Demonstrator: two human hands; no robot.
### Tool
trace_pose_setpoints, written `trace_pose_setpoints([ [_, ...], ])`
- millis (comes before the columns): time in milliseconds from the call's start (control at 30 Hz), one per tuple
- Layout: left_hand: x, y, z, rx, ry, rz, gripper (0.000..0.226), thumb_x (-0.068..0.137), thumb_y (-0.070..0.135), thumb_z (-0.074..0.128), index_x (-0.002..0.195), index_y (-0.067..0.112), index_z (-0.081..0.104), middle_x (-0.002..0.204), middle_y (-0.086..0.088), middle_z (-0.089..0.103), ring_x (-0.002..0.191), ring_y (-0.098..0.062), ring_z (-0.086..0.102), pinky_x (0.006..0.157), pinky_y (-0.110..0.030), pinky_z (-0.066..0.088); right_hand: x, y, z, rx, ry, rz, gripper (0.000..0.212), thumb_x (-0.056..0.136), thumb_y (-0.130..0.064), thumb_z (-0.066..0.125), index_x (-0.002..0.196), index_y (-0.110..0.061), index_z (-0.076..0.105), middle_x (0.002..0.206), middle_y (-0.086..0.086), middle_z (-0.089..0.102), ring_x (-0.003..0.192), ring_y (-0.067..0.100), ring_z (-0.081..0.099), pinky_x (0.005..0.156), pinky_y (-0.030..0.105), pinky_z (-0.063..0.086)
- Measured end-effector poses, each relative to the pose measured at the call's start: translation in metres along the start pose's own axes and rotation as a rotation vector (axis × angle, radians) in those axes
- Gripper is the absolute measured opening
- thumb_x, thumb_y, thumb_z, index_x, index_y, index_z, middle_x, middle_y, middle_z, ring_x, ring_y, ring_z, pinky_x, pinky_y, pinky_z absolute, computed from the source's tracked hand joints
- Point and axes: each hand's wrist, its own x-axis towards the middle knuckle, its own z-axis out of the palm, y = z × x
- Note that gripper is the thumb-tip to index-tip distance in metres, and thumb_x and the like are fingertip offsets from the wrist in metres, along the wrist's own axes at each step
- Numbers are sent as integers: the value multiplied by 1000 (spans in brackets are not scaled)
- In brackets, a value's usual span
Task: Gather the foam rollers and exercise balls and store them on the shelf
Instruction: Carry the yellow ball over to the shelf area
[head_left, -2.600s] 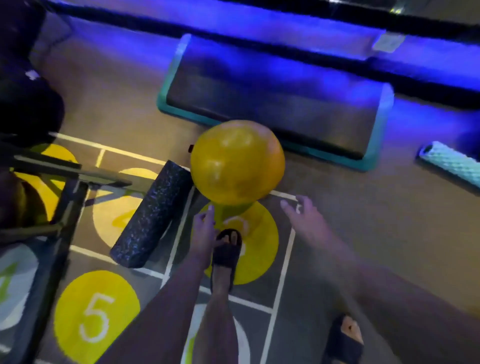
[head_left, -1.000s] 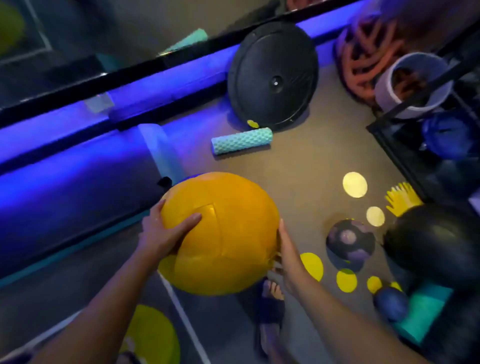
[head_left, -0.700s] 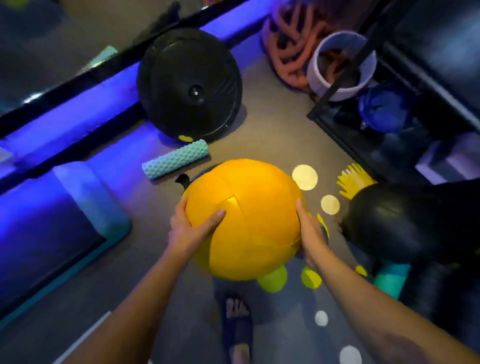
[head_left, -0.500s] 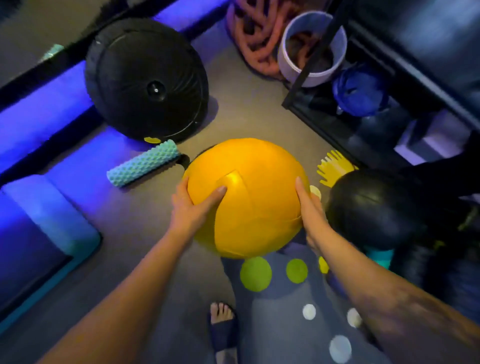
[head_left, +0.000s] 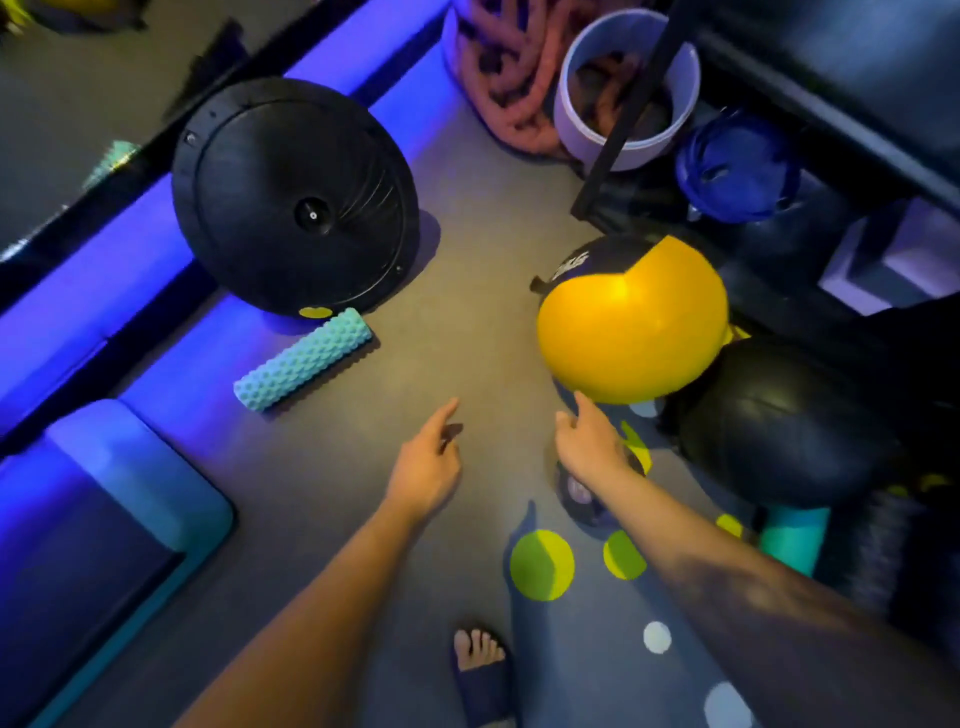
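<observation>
The left grip and right grip are hanging wide and empty, with the yellow ball sitting just beyond the right. The next move is likely reaching for the teal roller, ahead-left of the left grip.

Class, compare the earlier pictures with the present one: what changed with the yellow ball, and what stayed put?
The left hand and right hand have let go of the round yellow exercise ball, which is now nearer the black shelf frame. The bumpy teal foam roller and black disc stayed put.
</observation>
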Motion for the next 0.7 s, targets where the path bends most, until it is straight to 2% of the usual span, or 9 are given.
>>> trace_pose_setpoints([
  [200, 53, -85, -107, 100, 131, -97, 51, 104, 11, 49, 153, 21, 44, 128, -8, 69, 117, -31, 66, 102, -43, 53, 5, -51, 70, -41, -41, 20, 53, 106, -24, 44, 155, -5, 32, 158, 20, 37, 145, 36, 36, 115, 38, 28],
  [267, 79, -105, -132, 92, 130, -124, 50, 102, 10, 51, 151, 18, 47, 122, -8, 69, 112, -30, 66, 98, -37, 52, 13, -77, 107, -35, -87, 38, 53, 106, -23, 45, 155, -6, 33, 158, 19, 38, 145, 35, 36, 116, 38, 27],
  [333, 117, -132, -155, 169, 75, -114, 52, 100, 9, 55, 151, 14, 46, 127, -13, 66, 110, -30, 65, 95, -32, 47, 29, -104, 150, -7, -96, 50, 53, 106, -25, 44, 155, -8, 33, 158, 18, 39, 145, 34, 38, 117, 39, 29],
  [467, 209, -198, -197, 439, 37, -33, 59, 96, 17, 63, 150, 9, 45, 140, -22, 54, 121, -41, 58, 101, -45, 47, 72, -141, 249, 38, -121, 122, 48, 106, -26, 45, 150, -8, 39, 147, 22, 50, 134, 39, 49, 107, 40, 38],
  [533, 255, -224, -209, 593, 3, -36, 69, 94, 26, 69, 154, 11, 38, 144, -22, 46, 127, -43, 54, 101, -52, 49, 93, -146, 293, 86, -100, 153, 46, 105, -23, 49, 146, -4, 43, 143, 24, 53, 130, 39, 52, 105, 39, 39],
  [600, 299, -244, -217, 683, -5, -43, 90, 87, 32, 78, 158, 12, 28, 148, -23, 42, 131, -47, 50, 102, -56, 47, 103, -141, 329, 129, -111, 221, 48, 105, -22, 48, 148, -3, 41, 146, 22, 51, 133, 34, 50, 108, 35, 35],
  [667, 337, -265, -215, 642, 13, -75, 108, 78, 36, 87, 160, 10, 22, 150, -24, 42, 135, -47, 47, 105, -56, 46, 110, -123, 354, 154, -92, 271, 49, 105, -22, 49, 149, -4, 40, 145, 21, 53, 134, 33, 49, 107, 31, 31],
  [700, 351, -273, -213, 643, 17, -112, 114, 75, 38, 90, 160, 9, 20, 150, -25, 42, 136, -47, 47, 105, -55, 46, 111, -111, 363, 200, -65, 298, 48, 103, -20, 52, 147, -4, 44, 137, 22, 59, 127, 34, 54, 102, 31, 35],
])
